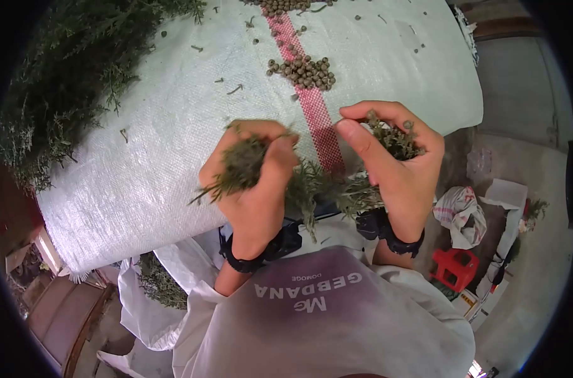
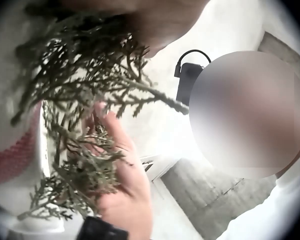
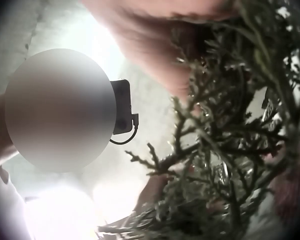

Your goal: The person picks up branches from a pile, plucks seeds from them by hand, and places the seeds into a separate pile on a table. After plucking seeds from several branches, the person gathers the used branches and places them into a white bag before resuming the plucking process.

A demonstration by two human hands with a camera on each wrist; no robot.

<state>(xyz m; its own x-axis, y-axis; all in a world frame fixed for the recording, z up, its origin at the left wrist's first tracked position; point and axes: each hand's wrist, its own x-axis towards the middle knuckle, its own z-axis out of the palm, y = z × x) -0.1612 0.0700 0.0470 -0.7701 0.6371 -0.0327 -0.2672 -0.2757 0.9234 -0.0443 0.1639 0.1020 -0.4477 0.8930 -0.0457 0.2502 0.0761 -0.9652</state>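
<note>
My left hand [image 1: 255,179] grips a leafy evergreen sprig [image 1: 241,162], its green tips spilling past the back of the fingers. Across from it, my right hand [image 1: 403,167] curls round a bunch of evergreen twigs [image 1: 395,140] bearing small round cones, thumb and forefinger close together at the front. More scaly foliage [image 1: 308,189] hangs between and below the two hands. In the left wrist view, a cut woody stem [image 2: 167,101] sticks out from the greenery. Branching foliage [image 3: 210,135] fills much of the right wrist view and hides part of the fingers.
Beneath the hands lies a big stuffed white woven sack [image 1: 167,138] with a red stripe [image 1: 318,116]. A heap of round cones [image 1: 308,72] rests on it. Piled branches [image 1: 60,82] cover its left end. A red stool [image 1: 453,268] stands at lower right.
</note>
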